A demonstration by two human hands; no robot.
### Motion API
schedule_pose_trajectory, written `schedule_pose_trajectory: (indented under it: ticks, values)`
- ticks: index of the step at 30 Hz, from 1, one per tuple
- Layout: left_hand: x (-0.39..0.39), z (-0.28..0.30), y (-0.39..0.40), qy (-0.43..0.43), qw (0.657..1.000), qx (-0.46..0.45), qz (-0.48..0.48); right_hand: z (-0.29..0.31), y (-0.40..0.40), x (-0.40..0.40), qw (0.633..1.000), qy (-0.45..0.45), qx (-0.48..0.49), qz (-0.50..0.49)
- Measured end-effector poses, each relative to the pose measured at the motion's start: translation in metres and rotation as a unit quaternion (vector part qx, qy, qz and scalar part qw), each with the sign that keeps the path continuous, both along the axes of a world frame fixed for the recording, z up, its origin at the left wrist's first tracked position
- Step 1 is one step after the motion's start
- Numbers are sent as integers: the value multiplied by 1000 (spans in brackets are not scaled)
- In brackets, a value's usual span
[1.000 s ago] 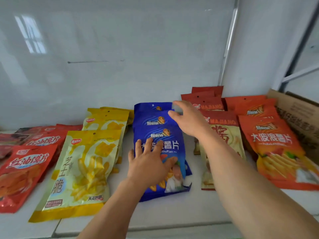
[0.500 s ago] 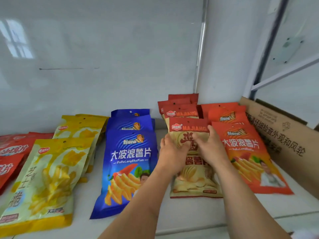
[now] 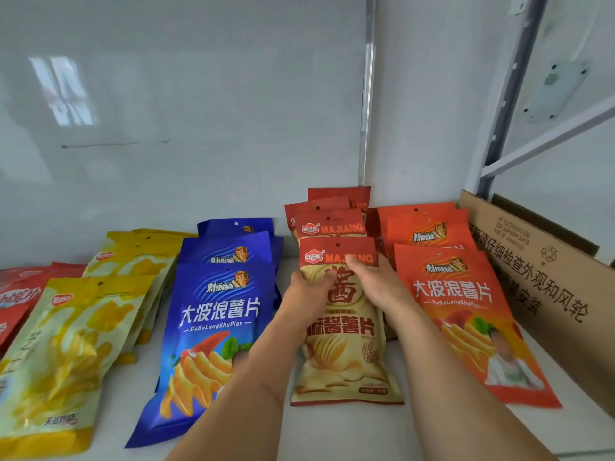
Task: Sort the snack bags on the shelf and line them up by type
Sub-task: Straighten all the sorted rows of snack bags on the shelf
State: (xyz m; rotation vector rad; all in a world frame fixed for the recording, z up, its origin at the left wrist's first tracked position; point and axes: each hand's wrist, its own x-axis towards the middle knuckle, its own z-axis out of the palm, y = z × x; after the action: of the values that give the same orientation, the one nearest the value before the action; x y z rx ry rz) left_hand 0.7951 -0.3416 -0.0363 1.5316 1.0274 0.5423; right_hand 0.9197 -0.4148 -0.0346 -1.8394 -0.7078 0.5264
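Note:
Snack bags lie in rows by type on a white shelf point(image 3: 332, 430). The front beige bag with the red MAJIANG top point(image 3: 346, 357) is held from both sides: my left hand point(image 3: 307, 292) grips its left edge and my right hand point(image 3: 376, 287) grips its right edge near the top. Behind it lie more MAJIANG bags point(image 3: 327, 224). To the left is a row of blue chip bags point(image 3: 213, 327), to the right a row of orange chip bags point(image 3: 466, 314). Yellow bags point(image 3: 66, 354) and red bags point(image 3: 16, 297) lie further left.
An open cardboard box point(image 3: 549, 281) with printed black characters stands at the shelf's right end, close to the orange bags. A white back wall point(image 3: 199, 128) and a metal upright point(image 3: 366, 128) close the rear. The shelf's front edge runs along the bottom.
Both hands left the blue bags and moved right onto the front MAJIANG bag, closing on its sides. The view shifted to the right and closer.

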Motion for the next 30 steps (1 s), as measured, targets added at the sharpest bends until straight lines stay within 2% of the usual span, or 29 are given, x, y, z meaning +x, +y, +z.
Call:
schedule_pose_trajectory:
  ticks: [5,9,16,19,22,26,28,30]
  values:
    - [2,-3,2,-1,1000,-3,-2,3,10,5,1000,27,7,9]
    - [3,-4,5,0,1000,2,-14,-1,14,8,1000,15,-9,11]
    - [-6,-11,-4,14,997,78,-12,-8,10,9,998,-7,-56,-5]
    - [-8,-9,-7,43,994,102,-11,-9,9,5,998,17,-55,-19]
    - [-10,-5,-8,24,994,104,5,3,7,3,999,11,-42,-30]
    - [-18,6,-22,60,977,203,1,27,14,9,997,-65,-14,-42]
    - [-23,6,-31,72,957,280,12,38,24,12,988,-153,-12,-32]
    - [-26,1,-46,87,928,363,3,45,36,15,965,-258,-51,-9]
